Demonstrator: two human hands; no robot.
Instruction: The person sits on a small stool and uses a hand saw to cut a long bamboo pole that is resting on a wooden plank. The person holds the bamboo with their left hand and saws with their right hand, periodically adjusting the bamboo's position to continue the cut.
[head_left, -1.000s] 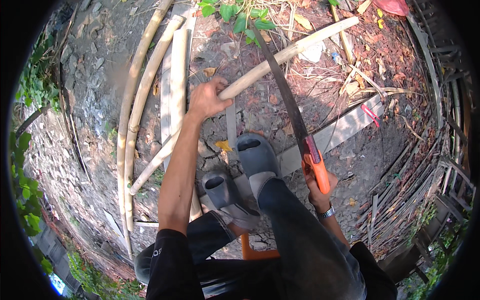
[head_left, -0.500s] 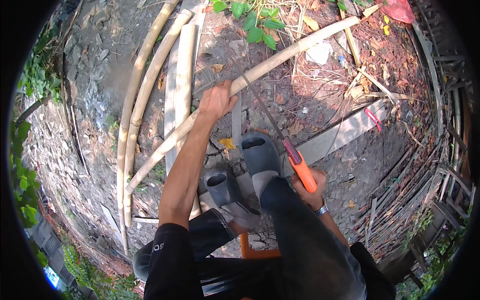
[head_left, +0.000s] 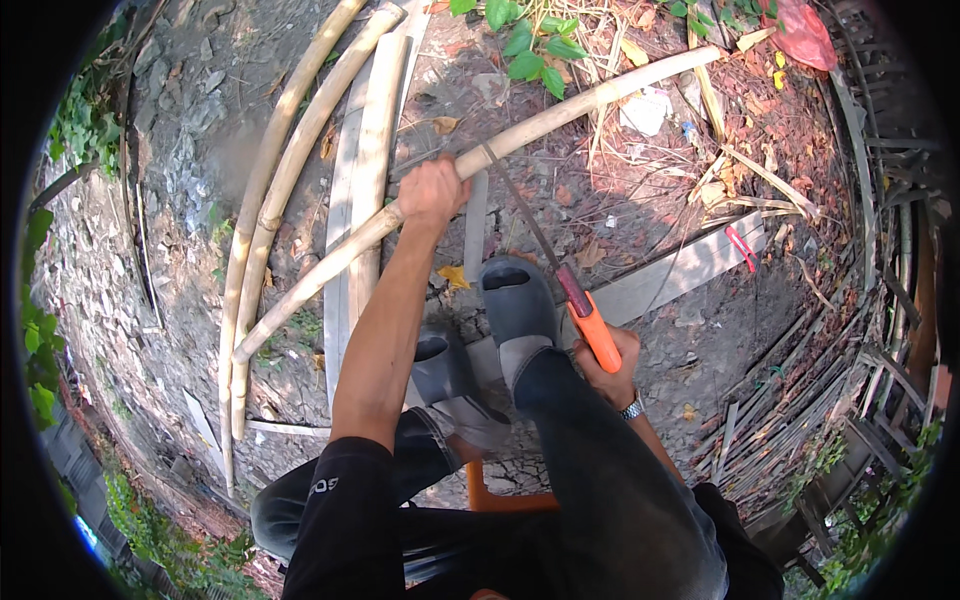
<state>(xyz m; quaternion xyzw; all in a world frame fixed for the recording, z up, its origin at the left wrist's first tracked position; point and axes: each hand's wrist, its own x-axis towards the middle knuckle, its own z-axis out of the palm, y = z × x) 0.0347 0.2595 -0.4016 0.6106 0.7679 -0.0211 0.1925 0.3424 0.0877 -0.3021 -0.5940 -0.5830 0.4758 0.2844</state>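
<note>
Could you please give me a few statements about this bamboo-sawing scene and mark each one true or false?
1. The left hand grips the bamboo pole. True.
2. The saw has a blue handle. False: the handle is orange.
3. The right hand holds the saw by its handle. True.
4. The saw blade meets the pole to the left of the left hand. False: it meets the pole just right of that hand.
5. Both grey shoes rest on the pole. False: they rest on a flat plank, apart from the pole.
</note>
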